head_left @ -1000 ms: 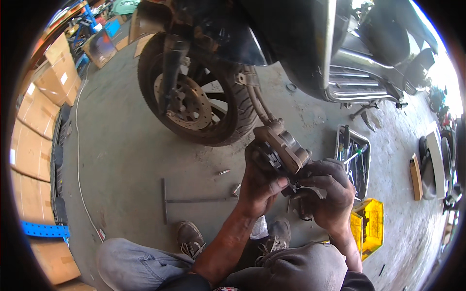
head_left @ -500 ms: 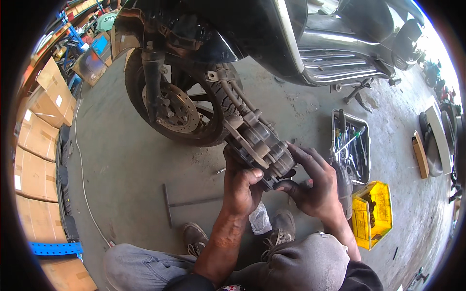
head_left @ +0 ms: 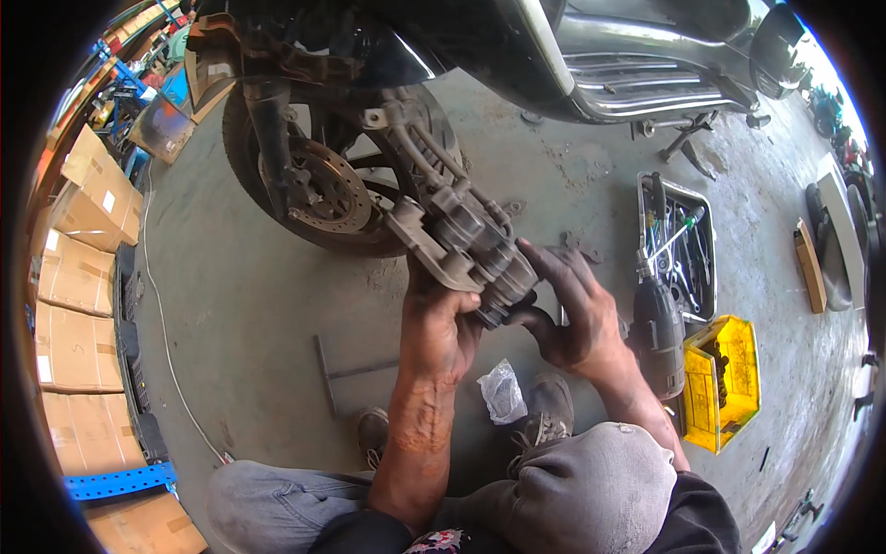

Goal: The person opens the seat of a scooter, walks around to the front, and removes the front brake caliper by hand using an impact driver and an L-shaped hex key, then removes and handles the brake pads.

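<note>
Brake caliper point(head_left: 466, 245) clamped in both hands; metal tray point(head_left: 711, 217) holds wrenches point(head_left: 678, 254); yellow bin point(head_left: 738, 346) holds sockets.

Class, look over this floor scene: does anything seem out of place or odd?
Yes. The brake caliper is off the wheel, held up by the left hand and right hand. A crumpled plastic bag lies loose on the floor by the shoes.

Surface: grey concrete floor point(head_left: 249, 305), stained.
Below the grip: a crumpled clear plastic bag point(head_left: 502, 390) lay by the shoes.
Lower left of the grip: a T-shaped metal bar point(head_left: 343, 374).
Right of the grip: a metal tool tray point(head_left: 678, 245), a yellow bin point(head_left: 724, 383), a dark power tool point(head_left: 657, 332).
Far left: cardboard boxes point(head_left: 78, 277).
</note>
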A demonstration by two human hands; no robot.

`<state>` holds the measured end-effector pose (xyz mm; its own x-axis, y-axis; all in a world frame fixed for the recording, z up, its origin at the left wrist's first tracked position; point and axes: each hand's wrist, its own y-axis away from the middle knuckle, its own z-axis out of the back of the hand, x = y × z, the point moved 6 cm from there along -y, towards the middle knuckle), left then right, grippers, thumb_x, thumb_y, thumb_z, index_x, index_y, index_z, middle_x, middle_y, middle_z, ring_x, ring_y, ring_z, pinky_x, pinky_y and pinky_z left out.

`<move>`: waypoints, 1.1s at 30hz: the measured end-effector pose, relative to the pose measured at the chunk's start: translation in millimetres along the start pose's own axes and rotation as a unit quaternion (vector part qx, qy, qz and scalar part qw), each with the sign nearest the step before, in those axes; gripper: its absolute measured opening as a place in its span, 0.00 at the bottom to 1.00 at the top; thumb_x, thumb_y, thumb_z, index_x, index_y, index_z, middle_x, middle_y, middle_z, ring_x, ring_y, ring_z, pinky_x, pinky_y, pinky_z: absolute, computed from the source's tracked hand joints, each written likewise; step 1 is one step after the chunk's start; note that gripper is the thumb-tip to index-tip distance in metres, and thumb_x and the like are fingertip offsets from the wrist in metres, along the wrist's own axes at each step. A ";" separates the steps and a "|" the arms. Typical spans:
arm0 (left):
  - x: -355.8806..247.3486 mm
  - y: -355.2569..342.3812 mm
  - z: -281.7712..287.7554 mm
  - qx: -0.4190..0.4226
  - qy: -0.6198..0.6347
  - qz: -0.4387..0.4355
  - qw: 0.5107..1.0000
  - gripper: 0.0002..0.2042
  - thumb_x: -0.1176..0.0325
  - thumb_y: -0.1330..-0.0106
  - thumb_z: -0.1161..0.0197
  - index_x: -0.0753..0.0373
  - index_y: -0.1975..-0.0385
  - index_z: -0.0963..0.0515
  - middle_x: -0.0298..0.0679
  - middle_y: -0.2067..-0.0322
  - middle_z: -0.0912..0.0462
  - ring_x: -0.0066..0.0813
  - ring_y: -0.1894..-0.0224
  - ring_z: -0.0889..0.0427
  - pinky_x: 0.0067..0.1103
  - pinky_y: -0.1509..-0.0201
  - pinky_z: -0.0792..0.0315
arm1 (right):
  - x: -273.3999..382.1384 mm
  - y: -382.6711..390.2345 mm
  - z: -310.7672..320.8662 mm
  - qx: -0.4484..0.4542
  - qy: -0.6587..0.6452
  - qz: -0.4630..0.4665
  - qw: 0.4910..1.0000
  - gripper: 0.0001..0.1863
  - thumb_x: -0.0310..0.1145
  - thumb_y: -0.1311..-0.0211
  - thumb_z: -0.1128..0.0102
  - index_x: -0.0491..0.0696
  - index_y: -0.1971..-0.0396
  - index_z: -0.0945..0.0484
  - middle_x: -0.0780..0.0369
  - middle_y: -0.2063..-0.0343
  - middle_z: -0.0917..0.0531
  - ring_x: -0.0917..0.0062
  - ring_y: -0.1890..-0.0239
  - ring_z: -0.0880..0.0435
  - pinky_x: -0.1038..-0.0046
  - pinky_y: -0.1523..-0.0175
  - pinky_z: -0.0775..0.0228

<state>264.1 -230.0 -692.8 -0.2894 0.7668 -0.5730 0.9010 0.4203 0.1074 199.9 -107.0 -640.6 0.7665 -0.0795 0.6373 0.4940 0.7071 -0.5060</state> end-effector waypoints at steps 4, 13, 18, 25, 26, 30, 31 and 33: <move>-26.0 1.1 9.9 -0.002 0.020 -0.042 0.999 0.37 0.82 0.56 0.56 0.67 0.37 0.43 0.50 0.43 0.32 0.46 0.40 0.31 0.42 0.38 0.31 | -43.1 15.1 12.1 -0.082 -0.061 -0.140 0.985 0.17 0.23 0.47 0.36 0.43 0.55 0.23 0.56 0.61 0.18 0.66 0.63 0.17 0.69 0.57 0.25; -39.9 -1.8 16.1 0.050 0.023 -0.044 0.998 0.38 0.78 0.57 0.54 0.67 0.36 0.44 0.51 0.43 0.31 0.46 0.40 0.30 0.47 0.36 0.35 | -0.5 -11.5 14.6 0.003 0.003 -0.054 0.999 0.10 0.25 0.42 0.41 0.45 0.60 0.22 0.56 0.69 0.19 0.64 0.70 0.18 0.68 0.64 0.27; -51.8 6.7 23.1 0.080 -0.015 -0.082 0.993 0.37 0.76 0.53 0.50 0.68 0.36 0.45 0.50 0.42 0.32 0.45 0.41 0.29 0.44 0.36 0.34 | -66.6 34.9 5.9 0.071 0.099 -0.275 0.954 0.09 0.21 0.45 0.47 0.42 0.63 0.22 0.56 0.72 0.17 0.70 0.75 0.17 0.71 0.68 0.25; -79.3 12.8 44.0 0.046 -0.022 -0.148 0.988 0.34 0.65 0.46 0.48 0.67 0.36 0.44 0.48 0.41 0.32 0.46 0.41 0.29 0.47 0.40 0.31 | -156.0 191.8 -73.1 0.197 0.233 -0.465 0.831 0.11 0.33 0.40 0.47 0.40 0.67 0.23 0.45 0.68 0.20 0.51 0.62 0.20 0.58 0.56 0.27; -86.7 13.5 52.3 0.035 -0.022 -0.156 0.987 0.33 0.64 0.46 0.49 0.67 0.36 0.44 0.48 0.41 0.32 0.46 0.41 0.28 0.48 0.41 0.30 | -162.9 188.4 -86.6 0.169 0.244 -0.453 0.841 0.12 0.34 0.40 0.47 0.39 0.66 0.23 0.45 0.67 0.21 0.50 0.61 0.20 0.57 0.55 0.28; -71.0 3.5 58.8 0.059 0.046 -0.154 0.985 0.31 0.62 0.44 0.52 0.66 0.37 0.41 0.46 0.41 0.31 0.43 0.42 0.28 0.43 0.41 0.30 | -217.4 168.9 -105.6 0.083 0.345 -0.320 0.879 0.14 0.35 0.39 0.48 0.37 0.65 0.24 0.47 0.69 0.22 0.50 0.61 0.21 0.57 0.55 0.29; -74.9 5.7 53.6 0.061 0.055 -0.163 0.983 0.31 0.61 0.43 0.52 0.66 0.37 0.41 0.46 0.41 0.31 0.43 0.42 0.28 0.41 0.41 0.30 | -237.4 179.6 -119.6 0.112 0.381 -0.243 0.885 0.14 0.35 0.39 0.48 0.37 0.66 0.24 0.47 0.70 0.22 0.51 0.61 0.21 0.57 0.55 0.29; -69.0 4.2 45.4 0.080 0.072 -0.156 0.982 0.32 0.60 0.42 0.52 0.67 0.37 0.42 0.47 0.41 0.31 0.42 0.42 0.28 0.39 0.40 0.30 | -273.4 205.7 -129.1 0.194 0.399 -0.202 0.873 0.14 0.35 0.39 0.48 0.37 0.67 0.24 0.49 0.71 0.21 0.52 0.63 0.21 0.59 0.57 0.28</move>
<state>302.5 -303.2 -689.7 -0.5918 0.6785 -0.4351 0.7971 0.5730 -0.1906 145.0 -30.5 -994.0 0.6807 -0.7319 0.0312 0.7322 0.6811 0.0004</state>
